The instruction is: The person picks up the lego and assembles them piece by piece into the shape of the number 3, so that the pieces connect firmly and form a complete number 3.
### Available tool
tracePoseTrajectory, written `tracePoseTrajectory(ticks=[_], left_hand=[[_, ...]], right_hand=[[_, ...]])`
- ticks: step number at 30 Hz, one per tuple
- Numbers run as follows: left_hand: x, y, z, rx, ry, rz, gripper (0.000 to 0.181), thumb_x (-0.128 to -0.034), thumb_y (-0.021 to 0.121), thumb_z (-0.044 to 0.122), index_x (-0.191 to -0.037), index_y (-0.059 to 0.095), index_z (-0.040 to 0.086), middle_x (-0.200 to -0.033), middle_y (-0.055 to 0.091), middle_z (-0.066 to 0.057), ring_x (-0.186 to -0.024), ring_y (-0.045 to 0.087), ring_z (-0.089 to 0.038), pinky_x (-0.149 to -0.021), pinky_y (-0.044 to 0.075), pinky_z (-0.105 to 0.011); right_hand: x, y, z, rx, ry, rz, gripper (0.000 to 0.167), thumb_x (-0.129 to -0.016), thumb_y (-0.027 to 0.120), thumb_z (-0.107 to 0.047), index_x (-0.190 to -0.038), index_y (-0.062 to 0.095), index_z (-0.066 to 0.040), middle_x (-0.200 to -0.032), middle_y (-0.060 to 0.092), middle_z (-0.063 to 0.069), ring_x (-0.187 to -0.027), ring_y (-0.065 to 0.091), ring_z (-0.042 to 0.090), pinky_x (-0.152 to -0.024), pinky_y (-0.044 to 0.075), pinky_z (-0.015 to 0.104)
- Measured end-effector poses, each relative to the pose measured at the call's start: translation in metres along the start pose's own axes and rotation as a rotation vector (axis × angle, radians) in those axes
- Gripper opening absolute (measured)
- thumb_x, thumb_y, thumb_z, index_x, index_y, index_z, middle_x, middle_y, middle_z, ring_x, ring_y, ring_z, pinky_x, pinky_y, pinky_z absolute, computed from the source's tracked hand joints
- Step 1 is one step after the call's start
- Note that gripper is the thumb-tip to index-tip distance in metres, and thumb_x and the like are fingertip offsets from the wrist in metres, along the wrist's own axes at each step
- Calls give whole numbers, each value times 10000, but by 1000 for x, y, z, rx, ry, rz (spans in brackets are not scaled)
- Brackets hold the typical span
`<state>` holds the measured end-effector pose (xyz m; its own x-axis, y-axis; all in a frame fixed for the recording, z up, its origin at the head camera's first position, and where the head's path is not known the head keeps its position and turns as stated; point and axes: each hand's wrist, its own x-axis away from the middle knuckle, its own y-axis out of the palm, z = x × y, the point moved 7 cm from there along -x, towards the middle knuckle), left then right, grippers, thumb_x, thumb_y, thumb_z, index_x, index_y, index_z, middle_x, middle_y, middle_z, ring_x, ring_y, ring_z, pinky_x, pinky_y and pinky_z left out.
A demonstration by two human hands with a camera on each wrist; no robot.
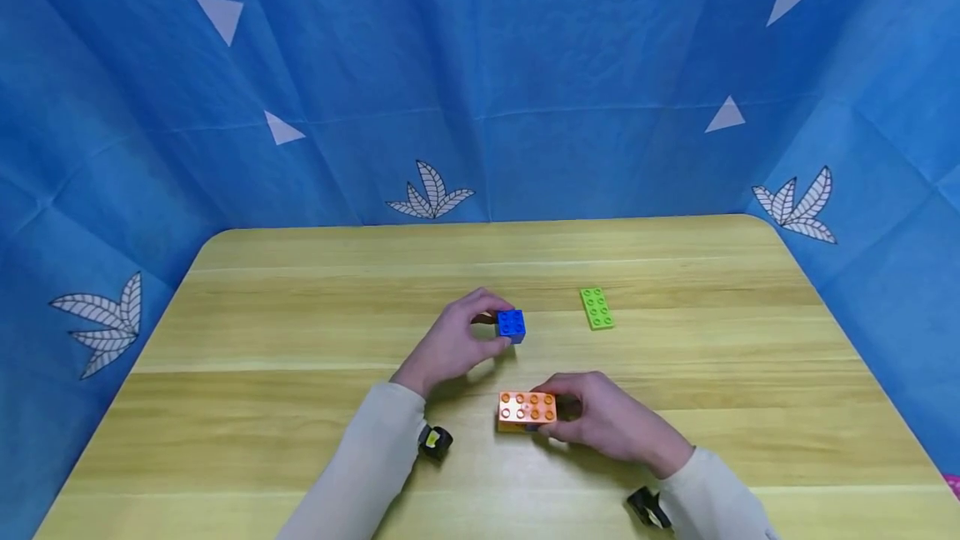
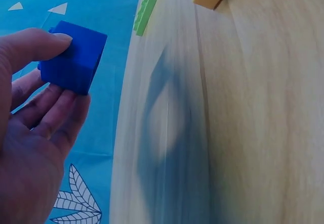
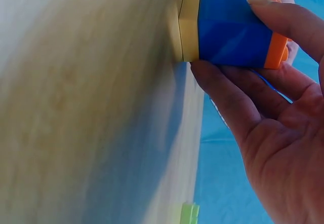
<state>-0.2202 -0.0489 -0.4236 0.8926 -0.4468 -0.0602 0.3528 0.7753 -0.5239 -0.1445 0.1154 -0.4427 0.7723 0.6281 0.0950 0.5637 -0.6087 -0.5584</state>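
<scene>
Between thumb and fingers, my left hand (image 1: 459, 338) pinches a blue toy building brick (image 1: 512, 325) with studs on its top. The left wrist view shows the thumb on one side of that blue brick (image 2: 78, 59) and the fingertips at its other side. My right hand (image 1: 603, 417) grips a small stack of building bricks from its right side. On the stack's top is an orange studded brick (image 1: 527, 408); below it, in the right wrist view, a blue brick (image 3: 233, 29) lies between thumb and fingers, over a yellowish-orange base piece (image 3: 190, 26) close to the table.
A flat light-green studded piece (image 1: 597, 308) lies on the wooden table (image 1: 300, 307), beyond both hands and to the right. Blue patterned cloth (image 1: 480, 90) hangs behind the table and at its sides. A black strap device (image 1: 435, 442) sits at the left wrist.
</scene>
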Motion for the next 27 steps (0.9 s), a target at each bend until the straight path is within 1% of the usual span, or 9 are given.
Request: tracePoseTrajectory(ticks=[6, 9, 14, 22, 27], left_hand=[[3, -1, -3, 39, -9, -1, 343, -874, 759, 129, -1200, 654, 141, -1138, 618, 73, -1076, 603, -170, -989, 455, -384], [4, -1, -2, 58, -5, -8, 327, -877, 756, 128, -1188, 655, 137, -1127, 621, 72, -1080, 606, -175, -994, 453, -397], [7, -3, 1, 60, -5, -5, 323, -871, 764, 144, -1176, 657, 156, -1104, 616, 92, -1066, 607, -159, -987, 461, -417], [9, 1, 9, 127, 52, -9, 320, -859, 765, 90, -1158, 660, 135, -1095, 608, 56, -1030, 612, -170, -985, 457, -470], [13, 2, 14, 135, 83, -6, 314, -855, 771, 96, -1145, 666, 154, -1093, 609, 77, -1009, 610, -141, -976, 466, -441]], right_hand=[[0, 1, 0, 6, 4, 1, 325, -861, 765, -249, -1162, 693, -152, -1023, 650, -151, -924, 599, 88, -842, 503, 336], [0, 1, 0, 0, 7, -1, 323, -862, 764, -246, -1162, 692, -152, -1020, 650, -147, -922, 599, 90, -836, 504, 329], [0, 1, 0, -13, 14, -6, 317, -863, 765, -239, -1160, 692, -155, -1012, 652, -144, -920, 601, 91, -833, 505, 320], [-2, -1, 0, 11, 41, -1, 328, -846, 780, -246, -1149, 701, -152, -989, 659, -155, -906, 601, 80, -829, 504, 319], [-2, -1, 0, 18, 59, 7, 329, -838, 790, -252, -1140, 707, -150, -999, 662, -149, -907, 595, 80, -836, 502, 326]])
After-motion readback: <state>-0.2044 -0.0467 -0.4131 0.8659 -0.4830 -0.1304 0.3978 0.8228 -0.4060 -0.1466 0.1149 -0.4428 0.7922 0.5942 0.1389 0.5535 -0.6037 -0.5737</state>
